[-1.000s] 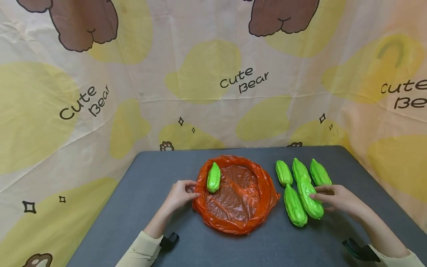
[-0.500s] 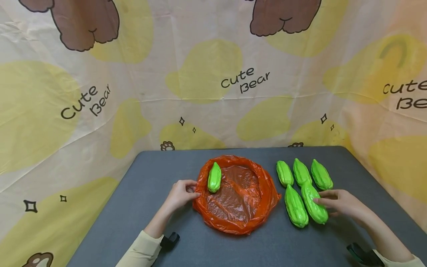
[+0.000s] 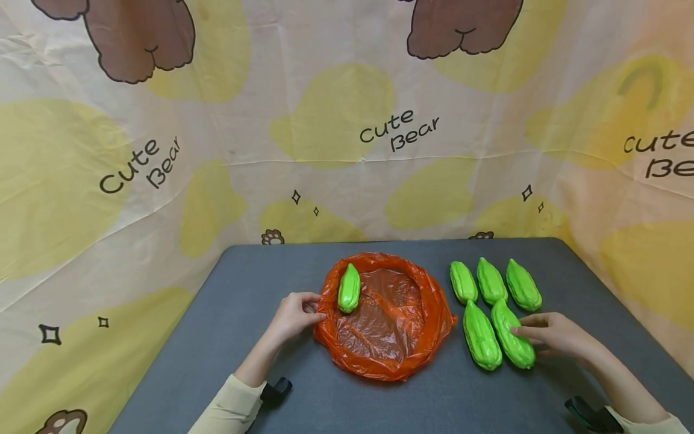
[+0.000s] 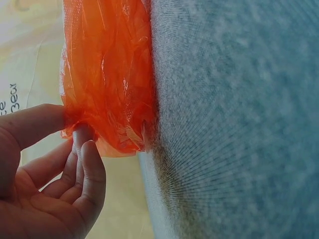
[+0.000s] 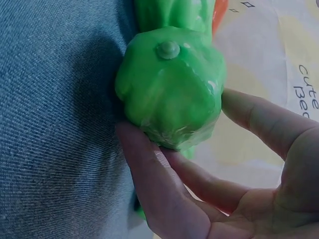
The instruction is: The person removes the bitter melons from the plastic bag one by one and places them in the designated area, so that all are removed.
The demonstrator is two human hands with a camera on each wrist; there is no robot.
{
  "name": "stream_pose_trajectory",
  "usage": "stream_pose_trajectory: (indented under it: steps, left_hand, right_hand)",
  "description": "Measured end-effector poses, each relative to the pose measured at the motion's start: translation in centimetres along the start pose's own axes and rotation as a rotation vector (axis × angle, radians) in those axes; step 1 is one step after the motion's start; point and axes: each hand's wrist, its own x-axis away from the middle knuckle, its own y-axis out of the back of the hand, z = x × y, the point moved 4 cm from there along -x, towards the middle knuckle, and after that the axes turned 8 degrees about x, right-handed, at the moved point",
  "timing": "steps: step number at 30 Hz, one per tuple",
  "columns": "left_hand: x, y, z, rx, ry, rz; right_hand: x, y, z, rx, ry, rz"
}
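Observation:
In the head view, an orange-red plastic bag (image 3: 434,337) stands with its mouth spread and its rim rolled down. One bright green, ridged bitter melon (image 3: 349,288) lies inside, against the left side. My left hand (image 3: 293,316) pinches the bag's left rim; in the left wrist view, fingertips show through the thin plastic. On the right, my right hand (image 3: 561,335) holds the nearest right bitter melon (image 3: 509,337) between thumb and fingers. The right wrist view shows this melon's stubby stem end (image 5: 168,50), with fingers below and the thumb on the far side.
More bitter melons lie close by: one (image 3: 482,337) directly left of the held one, and a back row with a left melon (image 3: 463,282), a middle melon (image 3: 491,281) and a right melon (image 3: 523,286). A printed cloth (image 3: 325,120) hangs behind the grey table (image 3: 217,361).
My right hand has moved down and slightly right with its bitter melon, which no longer overlaps the middle back melon as much. The left hand and the bag have stayed put.

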Motion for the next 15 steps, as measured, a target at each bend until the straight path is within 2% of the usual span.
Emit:
stream_pose_trajectory:
  steps: [15]
  left_hand:
    - [-0.04,0.01,-0.17,-0.006,-0.026,0.005]
  right_hand:
    - [-0.05,-0.29,-0.39,-0.006,-0.022,0.051]
